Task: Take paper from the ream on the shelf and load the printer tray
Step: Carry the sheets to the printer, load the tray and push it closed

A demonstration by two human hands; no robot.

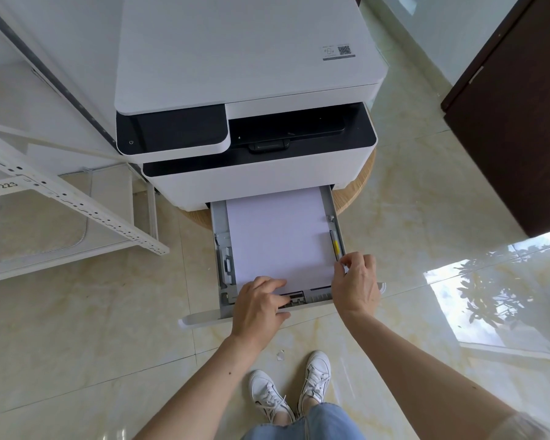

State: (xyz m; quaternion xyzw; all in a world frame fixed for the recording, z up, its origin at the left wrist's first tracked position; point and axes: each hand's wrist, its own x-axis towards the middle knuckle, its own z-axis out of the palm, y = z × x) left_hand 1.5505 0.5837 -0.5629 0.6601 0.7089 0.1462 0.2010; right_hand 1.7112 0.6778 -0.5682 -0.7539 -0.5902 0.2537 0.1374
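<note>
While one paper stack (278, 239) fills the tray (220, 249), left hand (258, 308) presses flat, right hand (356, 282) pinches its corner.

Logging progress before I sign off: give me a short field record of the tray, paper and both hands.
tray: pulled out of printer
paper: white stack lying flat in tray
left hand: fingers on paper's near edge, by the rear guide
right hand: pinching at the tray's right side guide
ream: not in view
</note>
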